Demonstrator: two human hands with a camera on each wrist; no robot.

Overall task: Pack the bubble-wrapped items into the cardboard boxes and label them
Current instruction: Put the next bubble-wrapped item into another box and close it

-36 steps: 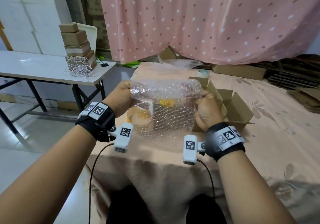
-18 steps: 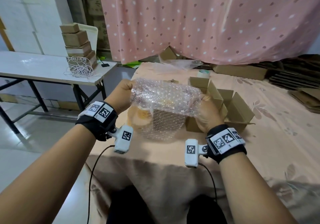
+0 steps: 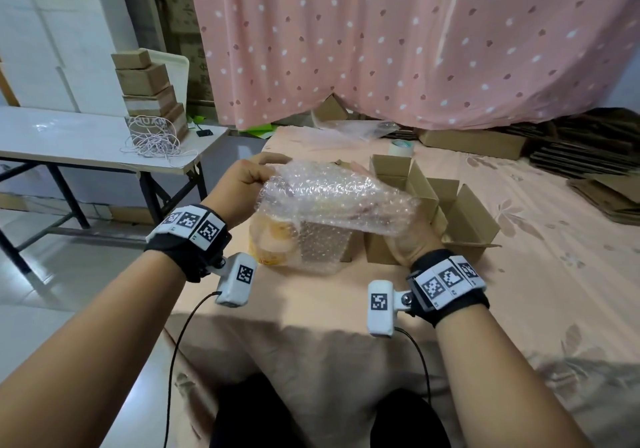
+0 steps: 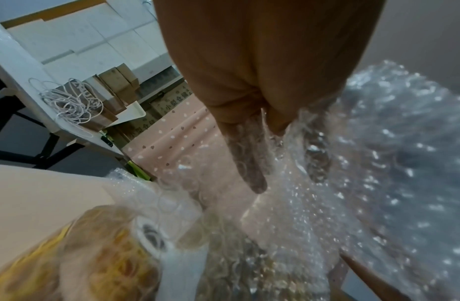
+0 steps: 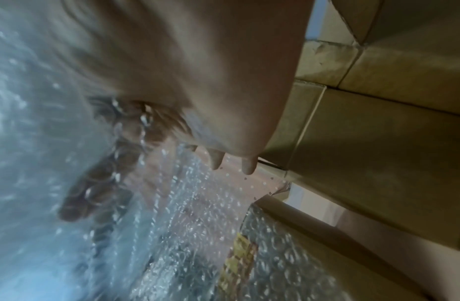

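Observation:
A sheet of clear bubble wrap [image 3: 332, 198] is folded over a yellow item [image 3: 273, 239] that stands on the peach-clothed table [image 3: 311, 302]. My left hand [image 3: 249, 184] pinches the wrap's left end between thumb and fingers [image 4: 249, 163]. At the wrap's right end my right hand [image 3: 412, 236] holds it, its thumb showing through the wrap [image 5: 95, 183]. Just behind and to the right stand open cardboard boxes [image 3: 460, 212], close to my right hand [image 5: 378, 142]. The yellow item [image 4: 95, 254] shows blurred through the bubbles.
A tape roll [image 3: 401, 148] lies behind the boxes. Flattened cardboard [image 3: 588, 156] is piled at the far right. To the left, a white side table [image 3: 69, 135] carries stacked small boxes [image 3: 149, 90] and a coil of cord [image 3: 152, 141]. A pink curtain hangs behind.
The sheet, held upright a second ago, has been folded forward over the yellow item. My right hand has dropped lower and my left has turned outward.

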